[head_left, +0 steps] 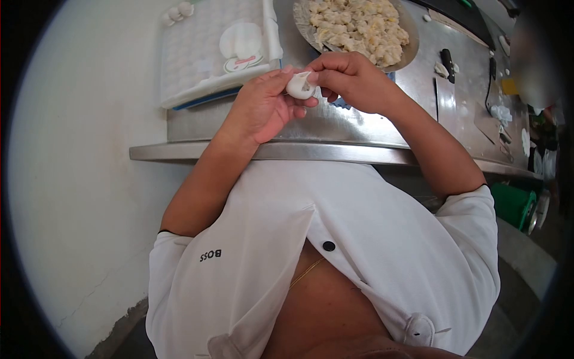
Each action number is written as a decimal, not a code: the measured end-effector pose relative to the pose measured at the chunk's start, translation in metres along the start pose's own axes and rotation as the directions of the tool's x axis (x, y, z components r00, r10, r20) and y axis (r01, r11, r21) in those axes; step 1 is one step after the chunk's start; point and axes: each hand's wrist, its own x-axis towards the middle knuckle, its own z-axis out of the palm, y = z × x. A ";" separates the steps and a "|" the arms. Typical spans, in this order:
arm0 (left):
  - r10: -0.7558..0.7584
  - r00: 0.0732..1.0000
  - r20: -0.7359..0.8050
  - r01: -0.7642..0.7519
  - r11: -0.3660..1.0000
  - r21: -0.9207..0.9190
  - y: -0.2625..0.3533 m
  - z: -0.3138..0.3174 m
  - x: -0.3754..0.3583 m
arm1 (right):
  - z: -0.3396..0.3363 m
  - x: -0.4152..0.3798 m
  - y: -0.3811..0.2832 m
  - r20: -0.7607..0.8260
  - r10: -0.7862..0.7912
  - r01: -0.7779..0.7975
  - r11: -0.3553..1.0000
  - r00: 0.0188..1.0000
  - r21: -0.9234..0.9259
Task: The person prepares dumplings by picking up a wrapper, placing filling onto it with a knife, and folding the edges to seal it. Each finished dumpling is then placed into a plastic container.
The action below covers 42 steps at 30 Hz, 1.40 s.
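Note:
A small white dumpling (300,87), its wrapper partly gathered with an opening on the upper side, is held between my two hands above the steel counter. My left hand (263,107) cups it from the left with the thumb against its edge. From the right, my right hand (354,81) pinches the wrapper's rim between thumb and fingertips. Just beyond the hands stands a wide metal bowl (411,52) heaped with pale, chunky filling (365,30).
At the left, a white tray (272,30) under clear plastic shows rows of pale round pieces. Several small white pieces (178,13) lie by its far corner. A broad-bladed knife (446,99) lies on the counter (209,127) at the right. A wall (84,149) borders the left side.

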 end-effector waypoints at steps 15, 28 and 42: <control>-0.011 1.000 -0.011 0.011 0.999 0.050 -0.001 0.001 0.002 | 0.011 0.009 0.025 -0.070 -0.359 0.340 0.920 0.931 -0.194; 0.425 0.881 -0.210 -0.307 0.849 0.431 -0.008 0.015 0.000 | 0.009 0.005 0.005 -0.010 0.155 -0.150 0.968 0.988 0.200; 0.212 0.977 -0.036 -0.201 0.959 0.199 -0.002 0.007 -0.007 | 0.005 0.006 0.020 -0.055 -0.159 0.161 0.986 0.986 0.030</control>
